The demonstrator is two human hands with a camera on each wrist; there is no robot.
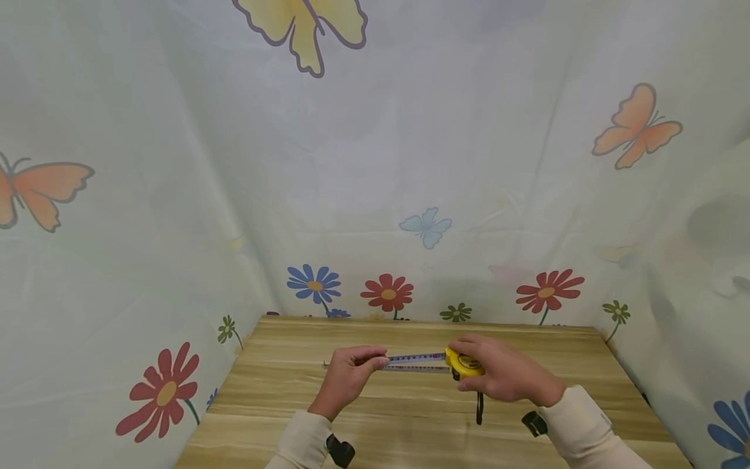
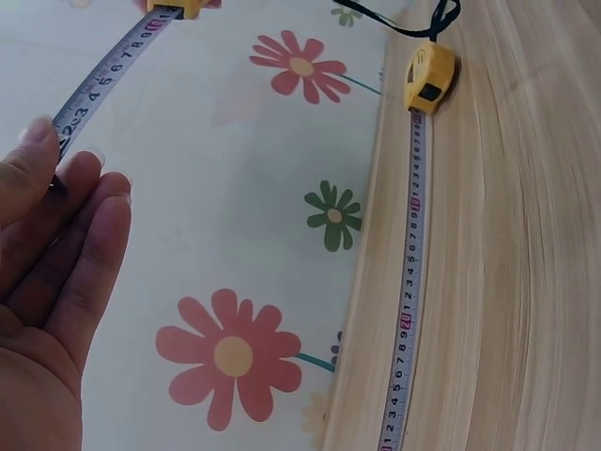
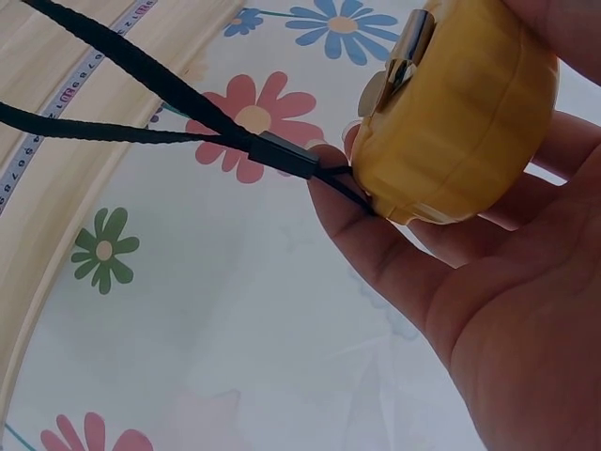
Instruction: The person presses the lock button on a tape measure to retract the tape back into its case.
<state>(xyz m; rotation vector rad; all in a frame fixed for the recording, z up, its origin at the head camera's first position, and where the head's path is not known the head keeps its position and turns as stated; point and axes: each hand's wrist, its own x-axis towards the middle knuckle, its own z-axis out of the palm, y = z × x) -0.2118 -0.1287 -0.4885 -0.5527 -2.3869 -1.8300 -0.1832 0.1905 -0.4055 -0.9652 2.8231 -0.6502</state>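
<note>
Pinching the blade (image 1: 416,357) above the counter (image 1: 410,426), its tip hard to make out, the left hand (image 1: 349,374) works opposite the right hand (image 1: 506,370), which grips the yellow tape measure (image 1: 467,366). Looks like the drawing-out step; the next move calls for a firm pinch, clear of the second tape (image 2: 431,80) lying below.

I am at a wood-grain desk (image 1: 428,436) inside a small curtained-off booth; whether a home or a workplace lies around it, I cannot tell. Pale sheeting (image 1: 375,163) rises behind the far edge and along the left and right edges, folding near both far corners, printed with cartoon butterflies (image 1: 638,133) and bright, daisy-like flowers (image 1: 388,294).
</note>
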